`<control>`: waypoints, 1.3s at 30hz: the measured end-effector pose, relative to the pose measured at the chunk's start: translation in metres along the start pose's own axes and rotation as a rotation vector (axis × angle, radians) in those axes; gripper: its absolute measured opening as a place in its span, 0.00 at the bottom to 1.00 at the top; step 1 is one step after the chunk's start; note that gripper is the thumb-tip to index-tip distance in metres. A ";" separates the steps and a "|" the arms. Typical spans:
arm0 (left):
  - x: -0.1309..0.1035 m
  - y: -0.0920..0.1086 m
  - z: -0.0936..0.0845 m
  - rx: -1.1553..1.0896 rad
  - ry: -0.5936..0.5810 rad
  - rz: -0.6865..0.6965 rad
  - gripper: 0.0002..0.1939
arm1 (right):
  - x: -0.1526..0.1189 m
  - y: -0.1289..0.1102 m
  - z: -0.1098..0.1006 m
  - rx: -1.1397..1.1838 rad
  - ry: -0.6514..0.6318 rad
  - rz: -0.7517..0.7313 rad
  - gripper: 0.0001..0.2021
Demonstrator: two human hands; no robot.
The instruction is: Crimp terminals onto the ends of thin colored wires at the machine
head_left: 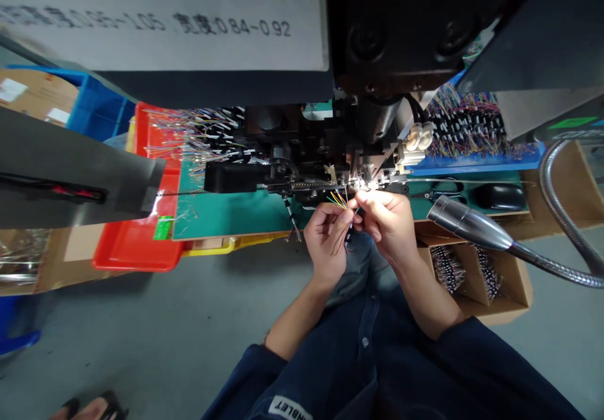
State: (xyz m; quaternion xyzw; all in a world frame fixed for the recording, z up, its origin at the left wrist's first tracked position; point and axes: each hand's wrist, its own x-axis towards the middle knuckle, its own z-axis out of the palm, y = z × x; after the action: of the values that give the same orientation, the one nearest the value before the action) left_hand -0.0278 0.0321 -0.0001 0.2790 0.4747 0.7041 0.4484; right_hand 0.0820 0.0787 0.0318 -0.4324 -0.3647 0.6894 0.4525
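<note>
Thin coloured wires [338, 199] fan out from the fingers of my left hand [329, 237], which is closed on their bundle. Close beside it on the right, my right hand [387, 220] is pinched at the brightly lit working point of the machine [365, 184]. What its fingertips hold is too small to tell, though a wire may run between them. Both hands are just in front of the machine's lower edge, over my lap. A dark tail of the bundle [348, 238] hangs below my left fingers.
A metal gooseneck lamp [472, 221] reaches in from the right, near my right forearm. A red tray [136, 244] lies left, wire bundles [212, 133] behind it. Scissors [446, 190] and a black mouse [499, 197] rest right, above a cardboard box [512, 291] of bundles.
</note>
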 end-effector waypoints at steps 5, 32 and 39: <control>0.000 0.001 -0.001 -0.033 -0.008 -0.001 0.16 | 0.001 0.001 0.000 -0.006 0.001 -0.007 0.19; -0.001 -0.002 -0.001 -0.099 -0.020 -0.035 0.15 | -0.001 0.001 0.004 0.015 0.021 -0.023 0.18; -0.001 -0.001 0.000 -0.070 0.006 -0.050 0.16 | -0.001 -0.002 0.006 0.014 0.037 0.002 0.20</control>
State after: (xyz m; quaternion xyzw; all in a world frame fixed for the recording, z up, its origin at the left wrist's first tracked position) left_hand -0.0268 0.0315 -0.0014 0.2493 0.4579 0.7096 0.4739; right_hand 0.0772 0.0779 0.0359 -0.4423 -0.3512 0.6843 0.4614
